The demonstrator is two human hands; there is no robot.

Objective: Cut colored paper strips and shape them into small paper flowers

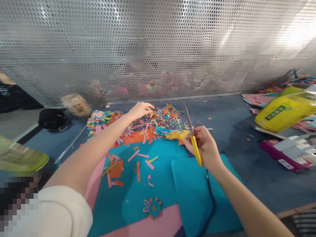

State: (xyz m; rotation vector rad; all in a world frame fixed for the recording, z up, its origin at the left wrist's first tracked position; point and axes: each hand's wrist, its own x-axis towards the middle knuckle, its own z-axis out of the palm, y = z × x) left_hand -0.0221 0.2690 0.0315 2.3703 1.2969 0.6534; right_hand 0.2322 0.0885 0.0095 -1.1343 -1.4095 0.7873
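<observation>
My right hand [202, 144] is closed round the yellow handles of a pair of scissors [192, 133], whose blades point up and away. Beyond the blue sheets, my left hand [142, 110] reaches to a pile of thin paper scraps [168, 115]; its fingers are partly spread, and nothing shows in them. Next to my right hand lies a yellow glue gun [176, 135], partly hidden. Strips of pink and orange paper lie on the large blue sheet [128, 197]. Near its front edge is a small round blue paper piece with an orange centre [154, 208].
A paper flower bunch [100, 118], a jar [77, 106] and a black cap [53, 119] stand back left. A green-labelled bottle [22, 154] is at left. At right are a yellow-labelled bottle [283, 112] and a purple box [283, 156]. A perforated metal screen [158, 39] rises behind.
</observation>
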